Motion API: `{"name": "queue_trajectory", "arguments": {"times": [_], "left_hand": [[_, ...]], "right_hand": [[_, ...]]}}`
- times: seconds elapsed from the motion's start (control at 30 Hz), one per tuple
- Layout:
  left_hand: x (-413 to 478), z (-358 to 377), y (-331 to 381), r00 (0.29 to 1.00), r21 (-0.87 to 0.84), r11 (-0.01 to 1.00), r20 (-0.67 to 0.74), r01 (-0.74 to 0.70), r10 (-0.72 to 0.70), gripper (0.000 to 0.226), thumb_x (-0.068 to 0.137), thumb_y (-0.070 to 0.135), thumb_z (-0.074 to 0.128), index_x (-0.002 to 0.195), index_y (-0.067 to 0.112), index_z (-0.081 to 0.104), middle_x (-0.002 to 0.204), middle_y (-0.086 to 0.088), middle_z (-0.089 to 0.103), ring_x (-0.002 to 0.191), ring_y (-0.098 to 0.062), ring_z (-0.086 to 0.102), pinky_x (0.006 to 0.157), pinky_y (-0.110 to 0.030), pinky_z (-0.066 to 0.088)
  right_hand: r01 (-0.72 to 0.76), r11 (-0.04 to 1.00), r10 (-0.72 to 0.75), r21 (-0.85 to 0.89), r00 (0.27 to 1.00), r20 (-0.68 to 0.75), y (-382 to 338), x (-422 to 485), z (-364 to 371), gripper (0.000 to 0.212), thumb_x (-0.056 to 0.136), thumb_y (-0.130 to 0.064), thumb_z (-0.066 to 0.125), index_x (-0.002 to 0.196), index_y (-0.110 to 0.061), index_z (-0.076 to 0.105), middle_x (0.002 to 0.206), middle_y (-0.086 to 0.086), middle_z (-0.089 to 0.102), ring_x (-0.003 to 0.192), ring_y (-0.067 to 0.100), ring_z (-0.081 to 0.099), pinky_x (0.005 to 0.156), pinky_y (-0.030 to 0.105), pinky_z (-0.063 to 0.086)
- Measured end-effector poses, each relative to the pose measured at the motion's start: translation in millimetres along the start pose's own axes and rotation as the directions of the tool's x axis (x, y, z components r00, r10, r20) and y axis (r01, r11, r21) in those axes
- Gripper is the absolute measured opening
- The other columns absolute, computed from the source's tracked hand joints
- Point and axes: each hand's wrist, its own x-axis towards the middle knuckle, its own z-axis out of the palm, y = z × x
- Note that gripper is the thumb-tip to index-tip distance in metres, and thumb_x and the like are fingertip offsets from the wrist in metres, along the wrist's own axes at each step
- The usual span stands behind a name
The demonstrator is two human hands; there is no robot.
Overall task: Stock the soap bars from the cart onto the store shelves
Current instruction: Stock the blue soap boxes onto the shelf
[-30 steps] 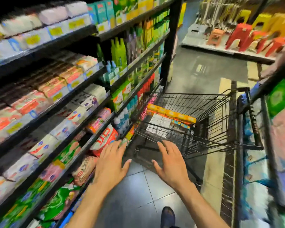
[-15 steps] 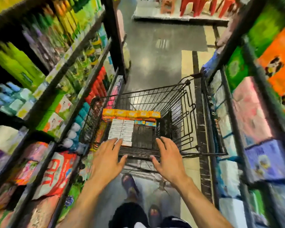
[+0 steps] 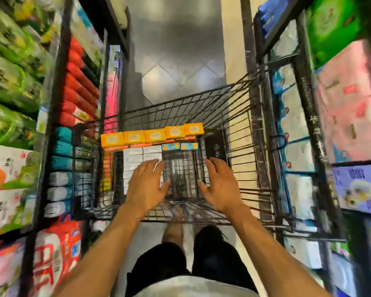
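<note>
Your left hand [image 3: 147, 183] and right hand [image 3: 220, 185] hover spread and empty over the black wire cart [image 3: 201, 108]. White soap boxes [image 3: 141, 155] lie by your left fingers, yellow soap boxes [image 3: 154, 135] beyond; a hasty grab could topple the stacks.

We see a cart [image 3: 234, 108] made of thin metal wire, with a dark and matt coating. Along the far edge of its bottom, the yellow soap boxes [image 3: 154, 135] look like printed cardboard with a light sheen. The white boxes [image 3: 137, 155] near its left edge seem matt paperboard. The floor tiles [image 3: 176, 39] are smooth and glossy and reflect the lamps. The shelf post [image 3: 250, 39] is dark, scuffed metal. The red packs [image 3: 54, 254] are shiny plastic film. The shorts [image 3: 165, 260] are dark matt cloth.
</note>
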Motion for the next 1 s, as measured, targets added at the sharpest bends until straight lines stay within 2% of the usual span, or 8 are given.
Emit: {"name": "queue_trajectory", "arguments": {"times": [0.2, 0.3, 0.43, 0.6, 0.67, 0.73, 0.87, 1.0], "left_hand": [[88.5, 45.4, -26.4, 0.994, 0.02, 1.0, 0.11, -0.013, 0.011, 0.063, 0.091, 0.044, 0.058, 0.144, 0.01, 0.05, 0.146, -0.015, 0.051, 0.133, -0.037, 0.047, 0.112, -0.049, 0.039], [124.9, 81.1, -40.1, 0.994, 0.012, 1.0, 0.111, 0.002, -0.003, 0.066, 0.089, 0.047, 0.043, 0.142, 0.008, 0.051, 0.144, -0.017, 0.054, 0.129, -0.04, 0.05, 0.109, -0.05, 0.042], [166.3, 140.4, -57.9, 0.995, 0.013, 0.999, 0.095, 0.034, -0.035, 0.068, 0.089, 0.043, 0.042, 0.147, 0.006, 0.046, 0.147, -0.019, 0.051, 0.134, -0.039, 0.048, 0.115, -0.048, 0.036], [208.8, 208.9, -74.5, 0.999, 0.102, 0.994, -0.045, 0.036, -0.032, 0.06, 0.09, 0.032, 0.048, 0.144, 0.009, 0.05, 0.142, -0.017, 0.055, 0.13, -0.039, 0.05, 0.113, -0.052, 0.037], [221.3, 226.9, -77.6, 0.995, 0.219, 0.974, -0.089, 0.065, -0.047, 0.051, 0.09, 0.032, 0.049, 0.139, 0.015, 0.054, 0.132, -0.013, 0.059, 0.122, -0.037, 0.053, 0.107, -0.051, 0.04], [228.5, 241.9, -81.7, 0.987, 0.306, 0.949, -0.159, 0.078, -0.03, 0.042, 0.092, 0.03, 0.055, 0.132, 0.018, 0.058, 0.124, -0.01, 0.061, 0.113, -0.035, 0.054, 0.098, -0.048, 0.043], [234.8, 250.3, -87.1, 0.954, 0.261, 0.963, -0.299, 0.06, 0.022, 0.02, 0.097, 0.018, 0.057, 0.116, 0.015, 0.065, 0.109, -0.012, 0.062, 0.097, -0.036, 0.056, 0.084, -0.046, 0.042], [230.1, 241.6, -80.7, 0.958, 0.145, 0.989, -0.288, 0.031, 0.012, 0.03, 0.104, 0.014, 0.038, 0.116, 0.015, 0.065, 0.111, -0.009, 0.066, 0.104, -0.033, 0.059, 0.095, -0.048, 0.041]], "right_hand": [[-0.017, 1.0, 0.016, 0.006, 0.997, 0.081, 16.0, 88.2, 57.5, 0.072, 0.093, -0.05, 0.053, 0.15, -0.008, 0.043, 0.144, 0.021, 0.048, 0.135, 0.039, 0.043, 0.111, 0.048, 0.043], [-0.009, 1.0, 0.007, 0.021, 0.995, 0.101, 29.3, 129.1, 99.6, 0.07, 0.093, -0.045, 0.061, 0.148, -0.007, 0.044, 0.142, 0.019, 0.05, 0.132, 0.037, 0.045, 0.109, 0.047, 0.045], [-0.003, 1.0, -0.001, 0.021, 0.987, 0.159, 44.3, 178.0, 160.5, 0.069, 0.09, -0.035, 0.063, 0.146, 0.002, 0.046, 0.144, 0.027, 0.05, 0.136, 0.042, 0.045, 0.113, 0.051, 0.042], [-0.041, 0.998, 0.036, 0.043, 0.994, 0.103, 62.7, 219.5, 226.1, 0.063, 0.087, -0.023, 0.064, 0.141, 0.007, 0.05, 0.143, 0.03, 0.051, 0.133, 0.047, 0.049, 0.112, 0.055, 0.042], [-0.013, 1.0, 0.013, -0.02, 0.999, 0.049, 71.5, 233.0, 246.6, 0.057, 0.083, -0.025, 0.058, 0.131, 0.007, 0.058, 0.13, 0.03, 0.06, 0.12, 0.046, 0.06, 0.103, 0.053, 0.05], [0.012, 0.997, -0.014, -0.082, 1.0, -0.022, 79.9, 245.8, 262.1, 0.046, 0.079, -0.014, 0.068, 0.121, 0.004, 0.065, 0.116, 0.026, 0.066, 0.105, 0.044, 0.065, 0.089, 0.049, 0.055], [-0.021, 0.988, 0.021, -0.153, 1.0, -0.003, 85.2, 255.9, 272.5, 0.04, 0.078, -0.005, 0.058, 0.118, -0.003, 0.065, 0.112, 0.021, 0.066, 0.1, 0.042, 0.063, 0.082, 0.047, 0.051], [-0.069, 0.988, 0.085, -0.135, 0.99, 0.116, 80.3, 252.1, 259.3, 0.038, 0.078, -0.002, 0.068, 0.115, -0.002, 0.064, 0.111, 0.022, 0.064, 0.099, 0.041, 0.061, 0.079, 0.05, 0.055]]}}
